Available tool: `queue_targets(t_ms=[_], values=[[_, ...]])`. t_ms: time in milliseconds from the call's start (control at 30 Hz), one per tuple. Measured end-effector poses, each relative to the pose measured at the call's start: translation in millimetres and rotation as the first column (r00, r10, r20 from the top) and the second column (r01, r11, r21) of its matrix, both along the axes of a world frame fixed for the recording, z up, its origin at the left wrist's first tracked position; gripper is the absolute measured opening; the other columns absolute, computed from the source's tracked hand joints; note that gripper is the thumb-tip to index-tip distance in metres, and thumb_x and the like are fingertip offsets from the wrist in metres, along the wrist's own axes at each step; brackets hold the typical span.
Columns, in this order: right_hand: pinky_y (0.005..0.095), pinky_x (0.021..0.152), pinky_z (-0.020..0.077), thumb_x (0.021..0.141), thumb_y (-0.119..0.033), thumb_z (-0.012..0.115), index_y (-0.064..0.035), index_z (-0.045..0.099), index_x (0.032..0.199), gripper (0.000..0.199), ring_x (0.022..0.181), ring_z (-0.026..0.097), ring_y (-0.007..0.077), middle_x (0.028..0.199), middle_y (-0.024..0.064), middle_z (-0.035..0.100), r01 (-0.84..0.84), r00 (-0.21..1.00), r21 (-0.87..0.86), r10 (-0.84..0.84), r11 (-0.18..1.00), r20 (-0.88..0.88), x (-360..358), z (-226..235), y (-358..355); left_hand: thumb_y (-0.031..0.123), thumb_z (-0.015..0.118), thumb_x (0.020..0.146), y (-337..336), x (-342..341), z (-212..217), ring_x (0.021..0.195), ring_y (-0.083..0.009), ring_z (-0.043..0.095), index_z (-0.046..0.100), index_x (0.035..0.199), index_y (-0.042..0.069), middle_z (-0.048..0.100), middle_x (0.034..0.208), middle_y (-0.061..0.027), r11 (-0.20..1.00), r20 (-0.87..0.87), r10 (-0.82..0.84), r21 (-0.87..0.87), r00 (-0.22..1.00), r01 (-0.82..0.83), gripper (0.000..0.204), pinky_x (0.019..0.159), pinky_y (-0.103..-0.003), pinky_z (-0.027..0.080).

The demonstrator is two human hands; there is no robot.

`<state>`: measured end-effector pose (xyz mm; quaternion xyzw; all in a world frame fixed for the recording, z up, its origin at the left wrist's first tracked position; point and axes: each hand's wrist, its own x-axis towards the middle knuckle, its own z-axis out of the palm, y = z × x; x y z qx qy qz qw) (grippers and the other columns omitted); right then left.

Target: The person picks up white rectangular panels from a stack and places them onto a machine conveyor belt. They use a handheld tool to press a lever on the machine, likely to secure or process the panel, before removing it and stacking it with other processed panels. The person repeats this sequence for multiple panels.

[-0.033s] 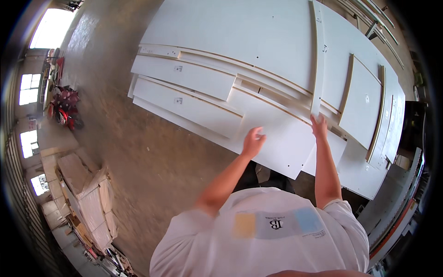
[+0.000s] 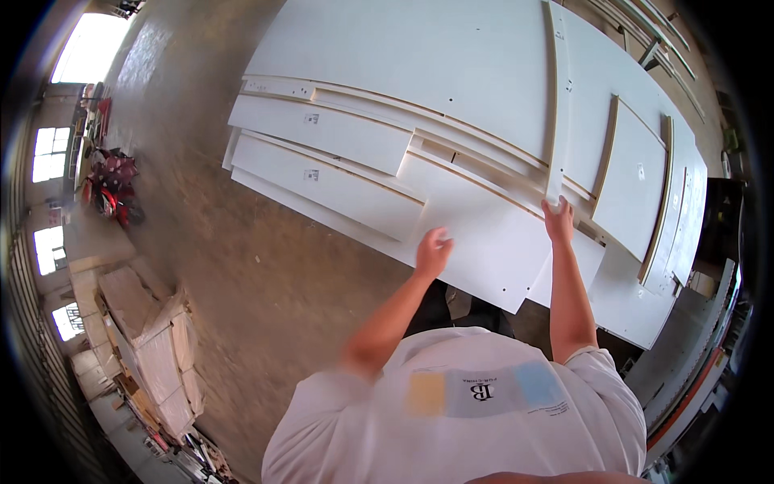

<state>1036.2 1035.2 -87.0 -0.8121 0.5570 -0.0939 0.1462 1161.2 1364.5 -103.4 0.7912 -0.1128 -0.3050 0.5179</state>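
My right hand (image 2: 558,222) grips the near end of a long, narrow white board (image 2: 557,105), which lies across the stacked panels and runs away from me. Its fingertips are at the board's end; part of the grip is hidden. Over the near edge of a wide white panel (image 2: 484,230) hovers my left hand (image 2: 434,252), loosely curled and slightly blurred, with its fingers apart and nothing in them. To its left lie two narrower white panels, a nearer one (image 2: 322,177) and a farther one (image 2: 339,133), each bearing a small label.
A large white panel (image 2: 395,56) spans the far side of the stack. More boards (image 2: 633,173) lie at the right. Metal rails (image 2: 657,44) stand at the far right. Wrapped packages (image 2: 157,339) and a red motorbike (image 2: 113,194) are on the left.
My left hand has shifted a little to the left and toward me. My right hand stays at the narrow board's end, and the panels look the same.
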Motion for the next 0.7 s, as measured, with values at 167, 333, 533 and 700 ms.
queue_targets(t_ms=[167,333,533,700], values=[[0.0362,0.087,0.0517,0.088,-0.037,0.068,-0.0134,0.069,0.112,0.034,0.098,0.069,0.0245,0.105,0.0083,0.072,-0.292,0.945,0.431,0.189,0.854,0.266,70.3,-6.3,49.4,0.024,0.076,0.083,89.8,11.3,-29.9,0.106,-0.0304,0.064,0.052,0.127,-0.006,0.058,0.126,-0.0209,0.804,0.023,0.578,0.155,0.816,-0.574,0.058,0.092,-0.039,0.051],[0.0336,0.075,0.0500,0.091,-0.038,0.064,-0.0067,0.066,0.108,0.035,0.086,0.060,0.0165,0.097,0.0038,0.066,-0.522,0.840,0.629,0.217,0.575,0.498,199.2,-26.2,132.4,0.032,0.087,0.073,88.7,52.3,-47.6,0.117,-0.0355,0.056,0.040,0.132,-0.013,0.050,0.133,-0.0257,0.512,0.125,0.801,0.362,0.585,-0.779,0.088,0.102,-0.043,0.046],[0.0335,0.068,0.0453,0.085,-0.049,0.067,-0.0074,0.063,0.110,0.048,0.083,0.057,0.0142,0.093,0.0021,0.060,-0.319,0.936,0.753,0.064,0.575,0.347,322.8,-66.8,142.8,0.032,0.093,0.063,66.8,56.7,-72.7,0.117,-0.0328,0.052,0.038,0.129,-0.010,0.048,0.126,-0.0237,0.411,0.129,0.888,0.213,0.442,-0.887,0.096,0.101,-0.045,0.045],[0.0275,0.060,0.0407,0.085,-0.043,0.070,-0.0116,0.063,0.100,0.036,0.070,0.056,0.0106,0.085,-0.0007,0.059,-0.244,0.943,0.854,-0.092,0.460,0.319,349.3,-83.4,146.6,0.020,0.074,0.086,113.9,30.7,-84.3,0.099,-0.0218,0.062,0.052,0.121,-0.004,0.063,0.110,-0.0147,0.421,-0.218,0.879,-0.067,0.425,-0.905,0.048,0.091,-0.035,0.049]])
